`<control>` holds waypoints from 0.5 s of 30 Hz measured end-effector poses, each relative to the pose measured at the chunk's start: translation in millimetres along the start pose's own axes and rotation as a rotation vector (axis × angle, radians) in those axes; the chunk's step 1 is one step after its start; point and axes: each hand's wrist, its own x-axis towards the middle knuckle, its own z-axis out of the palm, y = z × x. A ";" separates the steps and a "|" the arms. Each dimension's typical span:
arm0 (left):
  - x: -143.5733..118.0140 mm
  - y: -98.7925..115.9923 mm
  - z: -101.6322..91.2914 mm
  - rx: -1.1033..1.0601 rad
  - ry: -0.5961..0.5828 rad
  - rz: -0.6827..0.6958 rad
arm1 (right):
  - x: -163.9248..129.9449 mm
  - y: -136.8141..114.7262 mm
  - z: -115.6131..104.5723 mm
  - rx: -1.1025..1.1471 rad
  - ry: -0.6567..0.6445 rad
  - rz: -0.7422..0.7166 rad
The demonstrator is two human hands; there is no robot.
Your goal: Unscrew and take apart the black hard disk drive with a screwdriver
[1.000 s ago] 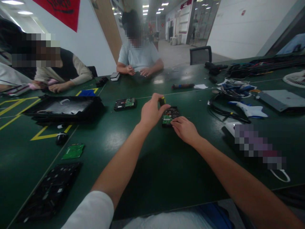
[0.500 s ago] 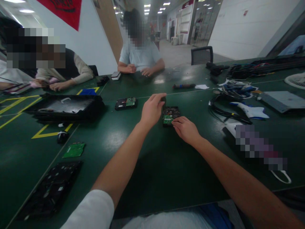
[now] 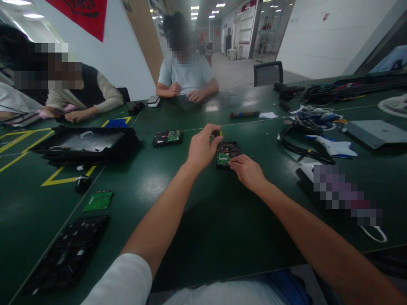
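Note:
In front of me on the table lies a hard drive (image 3: 227,149) with its green circuit board facing up. My right hand (image 3: 247,171) is closed in a pinch at the drive's near right edge, over the circuit board. Raised at the drive's left side, my left hand (image 3: 205,146) is closed, and a small yellow and dark item (image 3: 220,133) shows between thumb and fingers; most of it is hidden. Farther left rests a second hard drive (image 3: 167,137), its board also upward. A loose green circuit board (image 3: 98,201) lies near a larger black drive casing (image 3: 68,250).
A black tray (image 3: 85,142) with metal inside stands at left. To the right are black cables (image 3: 302,148), a white and blue piece (image 3: 332,146), a flat metal box (image 3: 369,133) and a power strip-like object (image 3: 340,190). Two people sit across the table (image 3: 203,237).
The yellow part of the item in my left hand has come into view as its thumb and fingers shift slightly. My right hand stays at the drive's edge.

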 end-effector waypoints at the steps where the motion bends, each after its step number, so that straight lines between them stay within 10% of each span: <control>1: 0.0 0.0 0.2 -0.001 -0.001 -0.004 | 0.1 -0.1 -0.2 -0.001 0.000 0.002; 15: -0.1 0.3 2.2 -0.036 -0.018 0.002 | 0.6 -1.3 -2.2 -0.013 -0.020 0.008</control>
